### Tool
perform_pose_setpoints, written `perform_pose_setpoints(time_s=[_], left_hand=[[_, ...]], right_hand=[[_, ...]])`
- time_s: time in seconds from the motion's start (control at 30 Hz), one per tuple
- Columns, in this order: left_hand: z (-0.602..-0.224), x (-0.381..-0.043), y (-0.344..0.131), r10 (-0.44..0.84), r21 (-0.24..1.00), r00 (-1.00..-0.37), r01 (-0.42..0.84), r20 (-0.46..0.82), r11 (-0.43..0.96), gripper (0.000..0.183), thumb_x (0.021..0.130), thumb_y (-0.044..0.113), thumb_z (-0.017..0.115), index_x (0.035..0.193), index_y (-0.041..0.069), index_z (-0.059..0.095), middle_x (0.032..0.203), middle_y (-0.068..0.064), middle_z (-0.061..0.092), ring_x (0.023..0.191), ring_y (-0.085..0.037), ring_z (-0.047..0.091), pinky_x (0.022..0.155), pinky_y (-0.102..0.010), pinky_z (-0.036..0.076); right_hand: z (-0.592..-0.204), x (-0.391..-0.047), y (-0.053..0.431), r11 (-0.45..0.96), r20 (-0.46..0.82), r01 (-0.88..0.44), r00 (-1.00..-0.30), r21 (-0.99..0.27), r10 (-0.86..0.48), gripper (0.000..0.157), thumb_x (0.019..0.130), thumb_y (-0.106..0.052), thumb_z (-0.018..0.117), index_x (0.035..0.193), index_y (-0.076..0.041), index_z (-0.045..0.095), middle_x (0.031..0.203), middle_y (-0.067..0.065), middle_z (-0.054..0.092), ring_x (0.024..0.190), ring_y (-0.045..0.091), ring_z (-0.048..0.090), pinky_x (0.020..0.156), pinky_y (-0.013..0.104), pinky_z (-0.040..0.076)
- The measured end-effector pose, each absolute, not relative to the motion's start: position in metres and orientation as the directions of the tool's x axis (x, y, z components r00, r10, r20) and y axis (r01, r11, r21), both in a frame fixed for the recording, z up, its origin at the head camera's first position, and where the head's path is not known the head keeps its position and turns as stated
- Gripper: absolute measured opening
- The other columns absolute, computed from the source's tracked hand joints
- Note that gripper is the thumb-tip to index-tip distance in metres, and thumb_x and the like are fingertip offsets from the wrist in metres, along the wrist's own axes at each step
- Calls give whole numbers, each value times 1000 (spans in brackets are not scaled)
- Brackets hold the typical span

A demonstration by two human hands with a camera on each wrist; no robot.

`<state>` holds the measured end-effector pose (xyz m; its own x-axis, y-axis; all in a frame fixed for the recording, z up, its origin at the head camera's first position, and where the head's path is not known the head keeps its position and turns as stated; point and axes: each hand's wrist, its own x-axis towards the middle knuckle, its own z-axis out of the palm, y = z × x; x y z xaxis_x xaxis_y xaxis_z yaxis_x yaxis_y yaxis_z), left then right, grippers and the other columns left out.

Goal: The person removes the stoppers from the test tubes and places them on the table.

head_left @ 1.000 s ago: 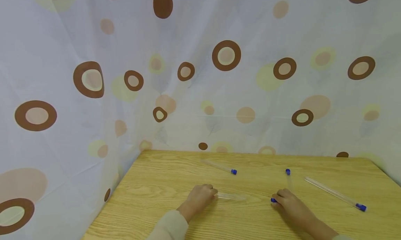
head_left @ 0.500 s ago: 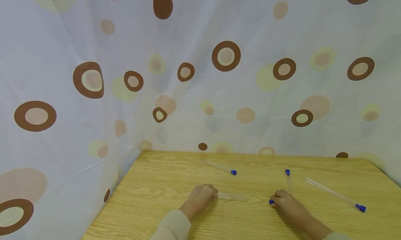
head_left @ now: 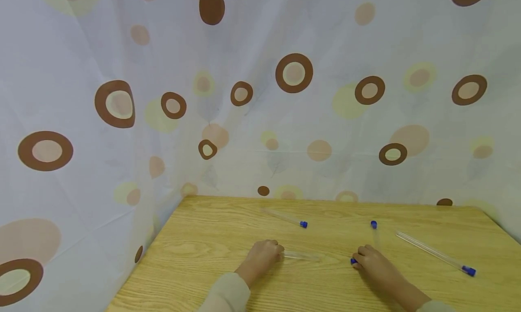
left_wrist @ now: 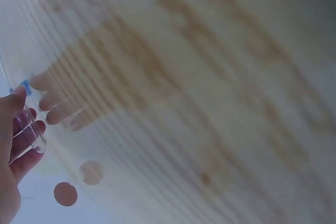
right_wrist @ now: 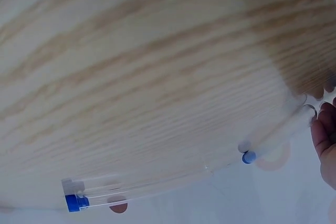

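My left hand point(head_left: 262, 256) holds one end of a clear test tube point(head_left: 300, 255) low over the wooden table, the rest of the tube pointing right. In the left wrist view, the fingers point(left_wrist: 21, 141) are curled along a clear tube point(left_wrist: 32, 129). Across from it, my right hand point(head_left: 374, 264) pinches a small blue cap point(head_left: 353, 261) between thumb and fingers. The right wrist view shows only part of this hand point(right_wrist: 326, 142) at the right edge; the cap it holds is hidden there.
On the table point(head_left: 195, 239) lie three clear tubes with blue caps: one at the back point(head_left: 285, 217), one point(head_left: 375, 235) just beyond my right hand, and a long one point(head_left: 433, 251) at the right. A dotted curtain point(head_left: 325, 122) hangs behind and to the left.
My right hand has shifted very slightly left with the blue cap. My left hand and its tube have crept a little to the right. The other tubes stay put.
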<state>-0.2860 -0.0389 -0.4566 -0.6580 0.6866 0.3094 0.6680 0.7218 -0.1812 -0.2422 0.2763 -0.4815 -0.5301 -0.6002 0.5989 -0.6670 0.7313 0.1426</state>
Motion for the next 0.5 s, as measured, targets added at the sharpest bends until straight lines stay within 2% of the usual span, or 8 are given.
perform_pose_setpoints(time_s=[0.5], left_hand=[[-459,-287,-38,666,-110,-692,666,280,738,7,81,23,68,85,18,72,80,6,63,72,-3,59,61,-9,47]], right_hand=[[-483,-242,276,748,591,-651,-557,126,-584,25,86,-25,62,74,-4,65,72,-7,47,65,4,37,52,17,38]])
